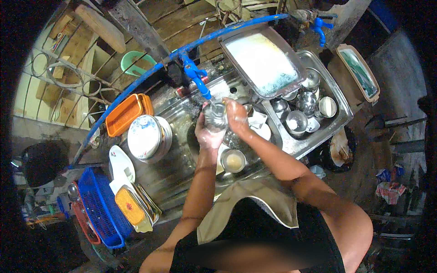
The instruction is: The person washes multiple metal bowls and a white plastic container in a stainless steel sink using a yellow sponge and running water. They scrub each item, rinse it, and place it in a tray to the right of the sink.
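My left hand (209, 136), wet with suds, cups a shiny bowl (215, 117) from below; steel or glass, I cannot tell. My right hand (236, 116) is curled at the bowl's right rim. Just above it is the spout of a blue plastic tap (196, 75). Under my hands, partly hidden by them, lies a sink basin with white dishes (263, 132) in it. Close to my left wrist, a small metal bowl (234, 161) holds cloudy yellowish liquid.
A grey tub of suds (263, 63) rests across the sink's back. Several metal bowls (296, 122) fill the right basin. Stacked plates (145, 136), orange baskets (124, 117) and a blue basket (100, 208) stand left. A blue pipe (136, 87) runs along the back.
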Demonstrator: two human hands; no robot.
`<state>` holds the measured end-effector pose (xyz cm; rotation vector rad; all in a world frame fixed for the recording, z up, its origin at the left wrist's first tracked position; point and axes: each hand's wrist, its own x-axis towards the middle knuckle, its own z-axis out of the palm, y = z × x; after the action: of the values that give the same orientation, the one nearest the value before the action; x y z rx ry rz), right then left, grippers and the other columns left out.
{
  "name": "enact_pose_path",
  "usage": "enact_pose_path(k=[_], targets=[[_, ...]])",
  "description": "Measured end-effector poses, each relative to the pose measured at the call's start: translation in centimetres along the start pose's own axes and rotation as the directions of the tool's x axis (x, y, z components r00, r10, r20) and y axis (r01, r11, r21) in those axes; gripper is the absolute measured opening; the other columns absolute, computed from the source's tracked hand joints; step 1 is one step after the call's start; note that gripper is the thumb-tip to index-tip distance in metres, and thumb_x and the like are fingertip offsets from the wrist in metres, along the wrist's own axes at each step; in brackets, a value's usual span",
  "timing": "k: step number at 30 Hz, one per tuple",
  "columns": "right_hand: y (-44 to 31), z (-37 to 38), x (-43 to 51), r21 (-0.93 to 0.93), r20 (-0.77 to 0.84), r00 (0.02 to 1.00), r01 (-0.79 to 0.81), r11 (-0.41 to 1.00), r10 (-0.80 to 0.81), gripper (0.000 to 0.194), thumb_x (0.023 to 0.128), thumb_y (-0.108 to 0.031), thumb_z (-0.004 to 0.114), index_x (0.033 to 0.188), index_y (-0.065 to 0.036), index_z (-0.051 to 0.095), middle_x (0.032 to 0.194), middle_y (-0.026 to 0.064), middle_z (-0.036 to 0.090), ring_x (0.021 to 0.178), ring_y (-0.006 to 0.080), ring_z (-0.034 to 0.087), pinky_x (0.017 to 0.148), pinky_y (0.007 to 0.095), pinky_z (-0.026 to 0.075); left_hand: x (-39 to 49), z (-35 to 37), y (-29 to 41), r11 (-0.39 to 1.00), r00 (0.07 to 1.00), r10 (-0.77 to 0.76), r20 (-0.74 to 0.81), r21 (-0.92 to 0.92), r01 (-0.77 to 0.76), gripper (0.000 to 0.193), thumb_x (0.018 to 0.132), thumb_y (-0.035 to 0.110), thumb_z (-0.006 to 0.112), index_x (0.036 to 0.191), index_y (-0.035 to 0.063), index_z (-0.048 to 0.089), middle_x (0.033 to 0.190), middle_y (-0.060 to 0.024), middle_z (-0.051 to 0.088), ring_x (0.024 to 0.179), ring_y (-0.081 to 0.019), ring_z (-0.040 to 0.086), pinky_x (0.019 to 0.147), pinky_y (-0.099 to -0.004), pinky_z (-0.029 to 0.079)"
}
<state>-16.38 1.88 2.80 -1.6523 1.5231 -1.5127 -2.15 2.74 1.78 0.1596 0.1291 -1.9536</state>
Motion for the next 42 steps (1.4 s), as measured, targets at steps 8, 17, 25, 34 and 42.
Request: enact_pose_path(k=[8,17,25,34,42], targets=[[1.0,0.0,-0.1,0.489,0.593,0.493,-0.849,0.202,0.637,0.065,0.101,-0.049,0.056,0.126,0.01,0.062,0.122,0.0228,0.068,0.114,0.0366,0.063,0.106,0.0427,0.045,2.7,-4.9,-1.5,0.689,0.909,0.345,-0.233,0.721,-0.077,0.052,0.102,0.051,0.059,0.129,0.0074,0.063,0.122,-0.01,0.07,0.111,-0.0261,0.067,0.096,-0.0405,0.055],[-2.7,-4.6,-6.0,-0.064,0.722,0.652,0.398,0.915,-0.233,0.075,0.096,-0.026,0.064,0.159,-0.003,0.03,0.167,0.0201,0.03,0.151,0.0499,0.027,0.122,0.0556,0.028,-1.2,-3.0,4.2,0.891,0.929,-0.364,-0.062,0.267,0.367,0.045,0.096,0.051,0.063,0.104,0.0073,0.069,0.094,-0.0084,0.073,0.088,-0.0286,0.071,0.087,-0.0464,0.058],[-3.3,-3.4,-3.7,-0.282,0.559,0.68,0.695,0.662,-0.476,0.043,0.088,-0.034,0.075,0.1,0.008,0.075,0.126,0.0246,0.067,0.134,0.0442,0.053,0.117,0.0569,0.038,-1.8,0.8,1.3,0.781,0.962,0.105,-0.253,0.62,0.078,0.041,0.096,0.045,0.066,0.112,0.0065,0.068,0.098,-0.0083,0.074,0.088,-0.0247,0.072,0.082,-0.0414,0.06],[-6.7,-10.5,-4.3,0.151,0.518,0.724,-0.603,0.784,0.456,0.065,0.087,-0.019,0.083,0.141,0.003,0.054,0.127,0.0134,0.069,0.115,0.0189,0.066,0.1,0.033,0.052,-2.4,1.0,-1.5,0.781,0.967,-0.15,-0.204,0.575,0.243,0.045,0.102,0.044,0.06,0.126,0.0066,0.064,0.119,-0.01,0.071,0.11,-0.0242,0.068,0.098,-0.0427,0.053],[-1.3,-17.1,-8.8,-0.06,0.455,0.775,-0.465,0.883,0.439,0.04,0.078,-0.015,0.092,0.108,-0.001,0.068,0.096,0.0024,0.074,0.083,0.0107,0.065,0.075,0.0311,0.055,-5.2,-2.2,-7.0,0.252,0.943,-0.259,-0.208,0.928,0.274,0.076,0.1,0.059,0.06,0.154,0.0091,0.039,0.153,-0.0139,0.048,0.142,-0.0262,0.048,0.114,-0.0517,0.039]])
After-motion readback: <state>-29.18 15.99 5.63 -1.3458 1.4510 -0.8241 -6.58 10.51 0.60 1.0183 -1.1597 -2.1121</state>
